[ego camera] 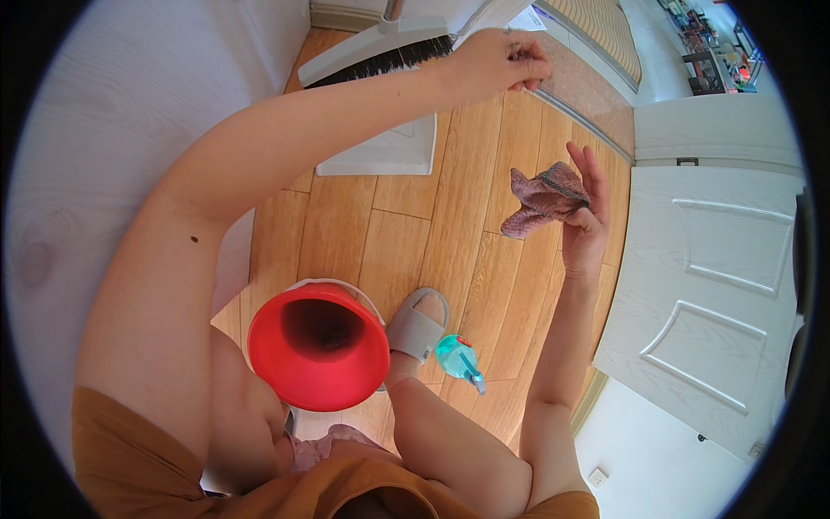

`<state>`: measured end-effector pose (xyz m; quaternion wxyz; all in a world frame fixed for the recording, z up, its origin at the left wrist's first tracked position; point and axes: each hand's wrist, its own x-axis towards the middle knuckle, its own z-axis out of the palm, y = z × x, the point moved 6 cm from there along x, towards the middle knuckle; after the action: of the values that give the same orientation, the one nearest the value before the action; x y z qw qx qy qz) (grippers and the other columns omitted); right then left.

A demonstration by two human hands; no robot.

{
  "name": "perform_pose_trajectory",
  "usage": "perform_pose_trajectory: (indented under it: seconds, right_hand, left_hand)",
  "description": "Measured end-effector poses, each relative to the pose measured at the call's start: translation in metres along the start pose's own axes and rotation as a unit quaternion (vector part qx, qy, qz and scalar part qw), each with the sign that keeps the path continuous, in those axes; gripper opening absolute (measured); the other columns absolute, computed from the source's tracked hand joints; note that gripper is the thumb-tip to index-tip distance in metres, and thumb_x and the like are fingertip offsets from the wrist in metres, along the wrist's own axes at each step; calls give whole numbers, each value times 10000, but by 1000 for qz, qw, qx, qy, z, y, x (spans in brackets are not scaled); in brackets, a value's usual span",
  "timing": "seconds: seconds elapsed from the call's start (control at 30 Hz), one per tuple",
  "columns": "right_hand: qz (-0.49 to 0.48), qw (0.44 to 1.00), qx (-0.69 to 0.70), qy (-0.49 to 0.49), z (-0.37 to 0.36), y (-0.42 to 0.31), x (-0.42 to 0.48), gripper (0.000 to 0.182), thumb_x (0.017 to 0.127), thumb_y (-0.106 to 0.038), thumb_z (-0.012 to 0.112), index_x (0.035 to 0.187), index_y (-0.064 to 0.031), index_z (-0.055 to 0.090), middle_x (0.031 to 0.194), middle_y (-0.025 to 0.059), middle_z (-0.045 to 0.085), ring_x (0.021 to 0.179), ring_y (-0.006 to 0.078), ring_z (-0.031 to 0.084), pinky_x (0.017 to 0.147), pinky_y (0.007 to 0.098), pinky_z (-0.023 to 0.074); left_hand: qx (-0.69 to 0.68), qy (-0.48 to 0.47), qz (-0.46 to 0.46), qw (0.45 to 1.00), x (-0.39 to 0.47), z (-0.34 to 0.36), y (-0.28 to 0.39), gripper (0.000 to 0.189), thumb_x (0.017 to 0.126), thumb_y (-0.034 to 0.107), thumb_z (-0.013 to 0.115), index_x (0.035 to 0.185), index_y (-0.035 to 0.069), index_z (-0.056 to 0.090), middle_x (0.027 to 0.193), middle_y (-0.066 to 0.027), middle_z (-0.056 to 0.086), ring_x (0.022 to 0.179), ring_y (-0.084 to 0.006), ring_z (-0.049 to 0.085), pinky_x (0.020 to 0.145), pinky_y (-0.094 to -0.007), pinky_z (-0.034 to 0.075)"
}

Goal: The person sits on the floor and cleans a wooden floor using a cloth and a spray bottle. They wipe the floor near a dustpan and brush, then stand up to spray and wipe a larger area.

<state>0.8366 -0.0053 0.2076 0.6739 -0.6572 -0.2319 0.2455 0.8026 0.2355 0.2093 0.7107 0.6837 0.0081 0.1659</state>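
Note:
My right hand [587, 220] holds a crumpled pinkish cloth [548, 198] with a dark stitched edge between thumb and palm, two of its fingers raised. My left hand [502, 61] is stretched out at the top, over the edge of the wood floor, its fingers curled; whether something small is between them cannot be told. A red plastic bucket [272, 350] with a white handle stands between my legs, its inside dark. To the right of my slippered foot is a teal spray bottle [459, 360] with a grey nozzle.
A broom [369, 48] with black bristles leans over a white dustpan [389, 152] at the upper left, behind my left forearm. A pale panel [130, 117] rises on the left. A white door [707, 272] stands on the right. A stone threshold [593, 94] crosses the upper right.

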Motion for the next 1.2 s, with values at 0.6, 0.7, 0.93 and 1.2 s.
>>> perform_pose_trajectory:
  seconds: [0.6, 0.7, 0.93, 1.2]
  right_hand:
    - [-167, 778, -602, 73, -12, -10, 6, 233, 903, -82, 651, 1129, -48, 604, 1213, 106, 564, 1022, 292, 608, 849, 346, 508]
    - [-149, 728, -656, 137, -28, -15, 7, 194, 898, -115, 658, 1082, -55, 641, 1229, 109, 572, 1093, 305, 578, 889, 368, 499]
    - [11, 948, -214, 236, -80, 15, 9, 272, 1033, -267, 528, 1036, -16, 632, 997, 55, 671, 868, 143, 658, 739, 290, 567]
    - [29, 979, 13, 200, -52, 20, 10, 266, 1052, -268, 477, 1149, -43, 581, 1091, 52, 645, 992, 140, 629, 841, 293, 532]
  left_hand:
    - [38, -140, -97, 985, -16, 26, -42, 155, 954, 160, 640, 970, 6, 639, 831, -29, 626, 738, -84, 585, 639, -236, 481]
    - [39, -139, -86, 986, -16, 24, -43, 157, 954, 161, 640, 977, 6, 638, 825, -29, 623, 737, -85, 584, 642, -236, 481]
    - [19, -138, -84, 987, -15, 31, -46, 154, 951, 154, 643, 964, 1, 625, 804, -34, 614, 717, -87, 568, 635, -237, 476]
    - [23, -145, -81, 986, -19, 36, -54, 147, 946, 140, 647, 940, -3, 616, 760, -38, 605, 672, -90, 536, 615, -244, 464]
